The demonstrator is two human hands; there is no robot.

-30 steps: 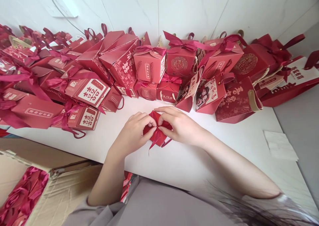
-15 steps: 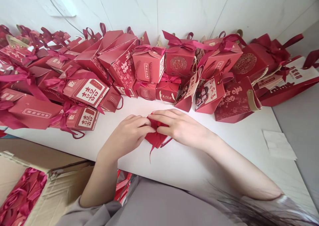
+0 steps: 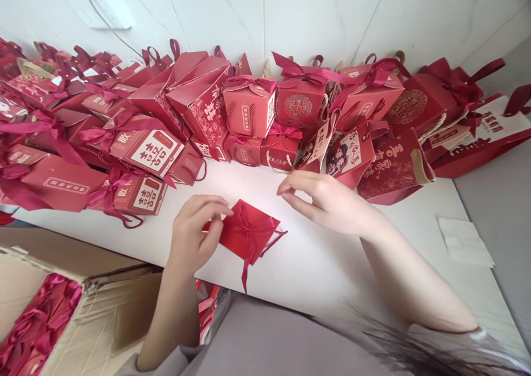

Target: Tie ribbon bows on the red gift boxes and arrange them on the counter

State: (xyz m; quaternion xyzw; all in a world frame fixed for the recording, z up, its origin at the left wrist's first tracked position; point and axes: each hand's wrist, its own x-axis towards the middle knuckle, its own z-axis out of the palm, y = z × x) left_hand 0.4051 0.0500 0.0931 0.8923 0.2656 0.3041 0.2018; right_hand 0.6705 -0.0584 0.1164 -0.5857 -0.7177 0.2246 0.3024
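A small red gift box (image 3: 228, 238) stands on the white table with a crimson ribbon bow (image 3: 248, 226) on its top. One ribbon end hangs down towards me, and a dark red cord handle (image 3: 274, 243) sticks out at its right side. My left hand (image 3: 197, 229) is at the box's left edge, thumb and fingers apart, with the fingertips close to the bow; whether they touch the box I cannot tell. Above and to the right of the box, my right hand (image 3: 321, 199) is raised, its fingers curved and a gap between thumb and fingers, nothing visible in it.
Along the wall, red gift boxes with ribbons (image 3: 249, 105) are stacked across the back of the white table (image 3: 323, 276). An open cardboard box (image 3: 120, 304) at lower left contains more red ribboned boxes (image 3: 45, 320). White paper (image 3: 464, 240) lies at the right.
Both hands have come off the bow: the left moved left, the right moved up and right. The red box and its tied bow are now uncovered.
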